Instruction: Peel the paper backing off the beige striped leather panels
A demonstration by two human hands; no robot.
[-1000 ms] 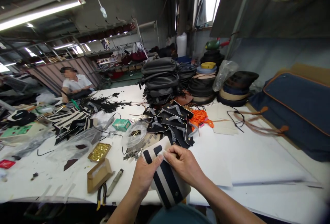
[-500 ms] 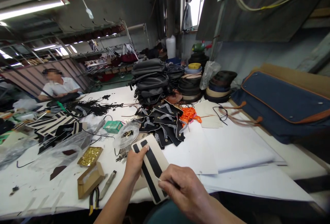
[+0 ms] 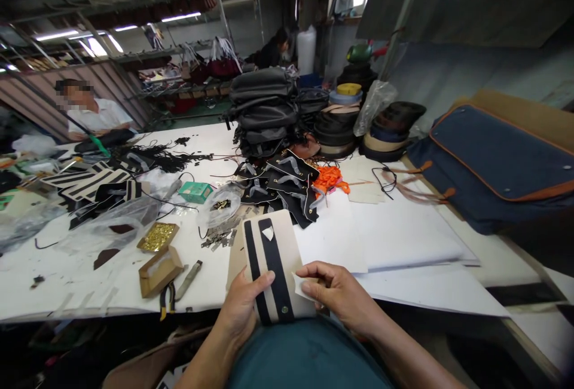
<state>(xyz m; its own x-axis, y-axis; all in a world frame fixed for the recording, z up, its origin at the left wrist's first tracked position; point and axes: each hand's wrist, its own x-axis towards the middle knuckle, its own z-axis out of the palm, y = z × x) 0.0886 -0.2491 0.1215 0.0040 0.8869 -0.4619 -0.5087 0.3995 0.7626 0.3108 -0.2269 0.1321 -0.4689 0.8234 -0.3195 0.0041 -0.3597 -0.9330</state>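
A cream panel with two black stripes (image 3: 293,245) is held at the table's front edge. My left hand (image 3: 244,305) grips its lower left side, thumb lying across the stripes. On the wider stripe are a small white piece (image 3: 268,233) near the top and a round metal snap (image 3: 284,310) near the bottom. My right hand (image 3: 334,293), at the panel's right edge, pinches a small white piece (image 3: 302,287) between thumb and fingers. Another beige sheet (image 3: 235,260) shows behind the panel on the left.
Black pieces with grey straps (image 3: 291,183) lie beyond the panel. To the left are a box of gold parts (image 3: 156,237), an open carton (image 3: 159,272), pliers (image 3: 167,300) and a green box (image 3: 195,192). A blue bag (image 3: 497,156) sits at right. A person (image 3: 96,111) is across the table.
The panel is now more upright, with the small white piece and the snap in view. My left hand has moved lower on it. My right hand has moved off the stripes to the right edge.
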